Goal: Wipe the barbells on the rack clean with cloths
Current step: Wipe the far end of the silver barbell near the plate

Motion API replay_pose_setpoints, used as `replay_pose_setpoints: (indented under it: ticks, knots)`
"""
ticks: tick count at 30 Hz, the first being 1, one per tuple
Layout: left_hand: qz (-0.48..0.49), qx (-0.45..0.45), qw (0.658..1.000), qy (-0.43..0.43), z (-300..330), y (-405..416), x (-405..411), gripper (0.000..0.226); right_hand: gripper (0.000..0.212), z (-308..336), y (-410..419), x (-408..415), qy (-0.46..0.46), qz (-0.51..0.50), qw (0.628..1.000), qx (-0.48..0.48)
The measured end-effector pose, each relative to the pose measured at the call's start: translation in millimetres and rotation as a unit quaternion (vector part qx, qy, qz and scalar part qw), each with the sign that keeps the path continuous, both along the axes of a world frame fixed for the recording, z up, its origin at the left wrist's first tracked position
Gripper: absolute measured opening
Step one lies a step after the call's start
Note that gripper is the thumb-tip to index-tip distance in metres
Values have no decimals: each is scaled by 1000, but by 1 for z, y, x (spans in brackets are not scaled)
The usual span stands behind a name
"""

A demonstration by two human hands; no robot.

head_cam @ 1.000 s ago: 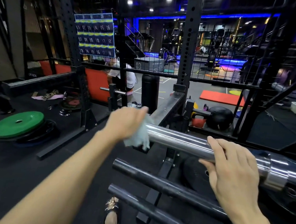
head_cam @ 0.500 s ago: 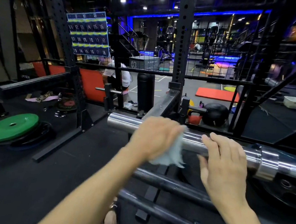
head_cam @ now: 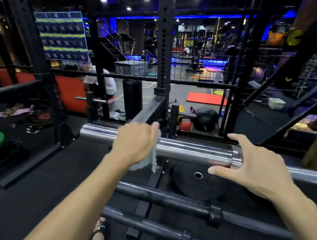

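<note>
The left hand (head_cam: 134, 143) curls over the chrome barbell sleeve (head_cam: 191, 151), pressing a pale cloth (head_cam: 154, 160) against it. The right hand (head_cam: 250, 166) hovers beside the sleeve collar, fingers spread wide and holding nothing. The barbell lies across the rack above two dark bars (head_cam: 165, 197).

Chrome barbell (head_cam: 193, 152) is laid horizontally on the rack — thick polished sleeve at left, collar ring at right, thinner shaft continued to the right edge. A pale cloth (head_cam: 152, 158) is draped over the sleeve's middle part, one edge hung down below the bar. Two dark barbells (head_cam: 165, 197) are racked lower, roughly parallel, matte black with collars — the nearest one (head_cam: 142, 224) is lowest in view.
</note>
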State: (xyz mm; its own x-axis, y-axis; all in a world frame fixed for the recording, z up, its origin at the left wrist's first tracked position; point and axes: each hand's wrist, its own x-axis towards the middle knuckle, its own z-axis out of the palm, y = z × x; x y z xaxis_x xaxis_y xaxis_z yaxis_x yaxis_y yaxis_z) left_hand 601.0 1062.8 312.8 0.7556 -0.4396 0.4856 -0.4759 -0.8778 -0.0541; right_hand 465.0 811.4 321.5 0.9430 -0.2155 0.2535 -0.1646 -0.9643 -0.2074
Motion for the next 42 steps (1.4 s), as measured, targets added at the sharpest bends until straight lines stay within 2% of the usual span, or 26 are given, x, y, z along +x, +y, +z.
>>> replay_pose_setpoints:
  ticks: [2,3,7,10,13,15,16,17,19,21,24,25,28,30,32,34,36,37,39,41,42]
  knots:
    - [-57,51,997,-34,0,-42,-22,14,128,-8,-2,-2,-38,4,999,-26]
    - [-83,71,993,-46,0,-62,-32,8,130,-14,-4,-2,-71,13,997,-33]
    - [-176,134,975,-11,8,-103,-46,15,128,-32,-13,0,-173,51,980,-78]
    - [-122,128,984,-8,8,-76,-27,24,130,-33,-14,-1,-176,50,980,-80]
    - [-29,39,999,23,6,-30,-13,10,138,-34,-14,-1,-164,53,982,-78]
    - [22,-24,999,24,5,-21,-16,42,141,-34,-13,1,-160,55,982,-82]
    - [24,-41,999,11,2,-28,-21,50,142,-35,-12,3,-158,58,982,-85]
    - [5,-44,999,-19,-1,-43,-26,51,143,-36,-11,5,-158,59,982,-87]
    - [-70,-23,994,-84,-9,-83,-39,38,145,-36,-10,6,-163,57,981,-86]
    - [-119,-5,990,-79,-9,-116,-49,30,146,-35,-11,6,-166,57,981,-79]
    - [-170,-42,982,-65,-10,-128,-55,31,147,-33,-16,5,-152,59,984,-66]
    - [-199,-51,974,-90,-13,-126,-57,32,147,-32,-18,5,-140,57,986,-64]
    - [-292,-139,941,-96,-33,-113,-64,27,148,-30,-23,2,-106,56,991,-61]
    - [-307,-127,930,-156,-46,-106,-68,34,149,-28,-24,1,-101,52,992,-53]
    - [-318,-98,929,-162,-47,-99,-62,42,151,-27,-21,-1,-102,57,992,-41]
    - [-293,-60,944,-139,-36,-95,-54,32,152,-26,-21,-1,-105,72,992,-6]
    - [-220,-18,970,-100,-22,-98,-49,9,148,-24,-25,-3,-101,103,989,45]
    - [-175,-39,983,-50,-18,-102,-46,8,146,-23,-27,-4,-95,118,986,66]
    - [-120,-137,983,21,-10,-106,-39,33,145,-20,-30,-5,-78,136,983,92]
    - [-160,-298,938,78,-6,-112,-48,41,147,-18,-28,-4,-69,136,983,102]
    - [-205,-340,913,89,-5,-115,-58,39,148,-18,-27,-3,-72,133,983,104]
